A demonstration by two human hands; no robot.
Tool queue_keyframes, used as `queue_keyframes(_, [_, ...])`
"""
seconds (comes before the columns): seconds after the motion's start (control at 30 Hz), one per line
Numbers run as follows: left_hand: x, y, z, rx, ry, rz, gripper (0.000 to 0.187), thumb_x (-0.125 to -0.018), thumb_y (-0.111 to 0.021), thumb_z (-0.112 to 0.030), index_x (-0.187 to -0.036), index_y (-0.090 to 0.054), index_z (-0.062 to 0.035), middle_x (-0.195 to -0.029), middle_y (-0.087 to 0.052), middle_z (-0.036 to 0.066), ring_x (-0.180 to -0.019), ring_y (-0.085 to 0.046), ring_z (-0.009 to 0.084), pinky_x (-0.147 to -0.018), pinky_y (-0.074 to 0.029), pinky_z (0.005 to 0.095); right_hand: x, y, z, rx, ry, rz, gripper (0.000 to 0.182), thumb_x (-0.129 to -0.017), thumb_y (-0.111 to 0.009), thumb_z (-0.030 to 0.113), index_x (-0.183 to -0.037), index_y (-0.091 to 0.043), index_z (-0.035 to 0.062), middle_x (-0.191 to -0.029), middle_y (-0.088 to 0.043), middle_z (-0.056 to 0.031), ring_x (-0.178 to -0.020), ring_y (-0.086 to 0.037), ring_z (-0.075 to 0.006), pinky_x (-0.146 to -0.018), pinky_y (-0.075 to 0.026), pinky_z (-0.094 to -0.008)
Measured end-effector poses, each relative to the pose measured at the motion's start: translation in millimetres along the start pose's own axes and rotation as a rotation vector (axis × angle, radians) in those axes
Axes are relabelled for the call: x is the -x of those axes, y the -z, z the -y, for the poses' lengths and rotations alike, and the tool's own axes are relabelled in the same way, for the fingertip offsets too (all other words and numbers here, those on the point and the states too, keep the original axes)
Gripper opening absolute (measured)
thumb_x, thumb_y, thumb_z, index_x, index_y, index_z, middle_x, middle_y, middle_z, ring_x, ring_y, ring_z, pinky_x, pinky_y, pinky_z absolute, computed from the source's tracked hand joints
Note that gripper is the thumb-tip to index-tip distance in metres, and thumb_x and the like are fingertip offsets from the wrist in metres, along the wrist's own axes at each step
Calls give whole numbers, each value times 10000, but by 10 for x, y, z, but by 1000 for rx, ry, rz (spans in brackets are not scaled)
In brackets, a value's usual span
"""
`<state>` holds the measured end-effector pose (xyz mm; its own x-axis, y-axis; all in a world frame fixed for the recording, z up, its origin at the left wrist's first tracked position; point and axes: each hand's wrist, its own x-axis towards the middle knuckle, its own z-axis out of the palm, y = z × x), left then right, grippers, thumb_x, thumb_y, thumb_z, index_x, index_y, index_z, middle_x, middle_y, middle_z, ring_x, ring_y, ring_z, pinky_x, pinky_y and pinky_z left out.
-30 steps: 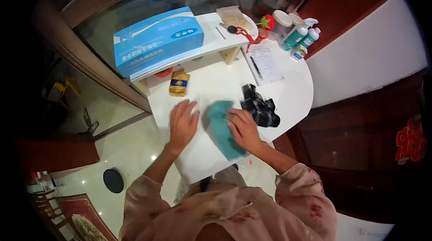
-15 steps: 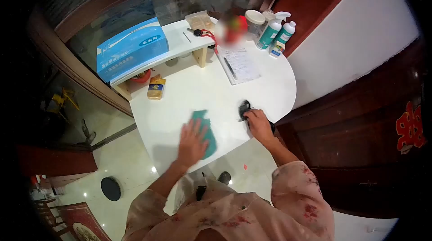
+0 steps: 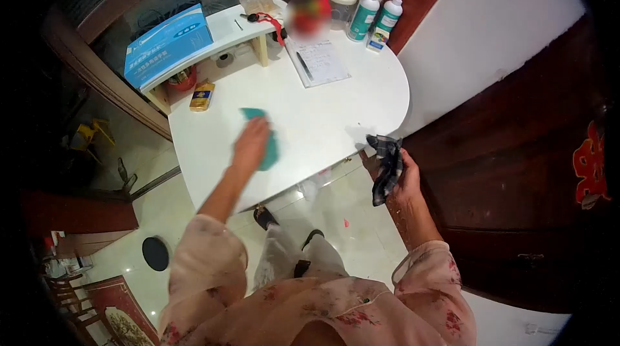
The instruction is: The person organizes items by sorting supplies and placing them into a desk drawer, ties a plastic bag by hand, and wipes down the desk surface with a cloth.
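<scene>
My left hand (image 3: 252, 142) presses a green cloth (image 3: 269, 155) onto the white tabletop (image 3: 316, 113), its fingers close together and slightly smeared by motion. Cloth shows past the fingertips and along the hand's right side. Just off the table's right front edge, my right hand (image 3: 407, 181) is closed on a crumpled black cloth (image 3: 387, 168) with greyish white patches. Part of that bundle hangs down beside the palm. A small dark speck (image 3: 359, 124) lies on the tabletop near its right front edge.
A raised shelf at the back bears a blue box (image 3: 169, 47) and keys (image 3: 253, 18). Below it sits a gold packet (image 3: 202, 96). Further right are a notebook (image 3: 326, 62) with a pen, a lidded tub (image 3: 341, 10), a spray bottle (image 3: 364, 16) and a dark wooden door (image 3: 491, 197).
My left hand and the green cloth have slid forward and left over the tabletop. My right hand has lifted the black cloth off the table and drawn it right, past the edge.
</scene>
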<state>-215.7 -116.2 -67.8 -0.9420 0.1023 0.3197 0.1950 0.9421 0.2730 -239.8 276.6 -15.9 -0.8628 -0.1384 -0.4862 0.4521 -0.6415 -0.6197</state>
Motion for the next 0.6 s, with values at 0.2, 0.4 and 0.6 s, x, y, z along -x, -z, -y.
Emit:
queue_keyframes(0.2, [921, 652, 564, -99, 443, -125, 206, -865, -505, 4, -1049, -594, 26, -1090, -605, 214, -1092, -531, 373, -990, -412, 427, 61, 586, 166, -118, -61, 116, 381, -960, -392, 271, -1153, -591, 10, -1060, -645, -151, -942, -622, -281, -850, -520, -399])
queue_keyframes(0.4, [454, -259, -624, 31, 180, -171, 261, -782, -464, 35, -1012, -579, -6, -1012, -571, 209, -978, -525, 381, -905, -432, 454, 192, 497, -28, -203, -137, 307, 378, -973, -395, 259, -1189, -581, 11, -1143, -632, -173, -1022, -611, -300, -912, -501, -419])
queue_keyframes(0.6, [-405, -656, -1689, 407, -273, 31, 231, -790, -498, 1, -986, -619, 14, -1112, -600, 193, -1084, -538, 358, -996, -406, 449, 527, 277, -58, -338, -192, 268, 549, -965, -435, 455, -1228, -550, -12, -1176, -613, -187, -1058, -599, -340, -945, -485, -459])
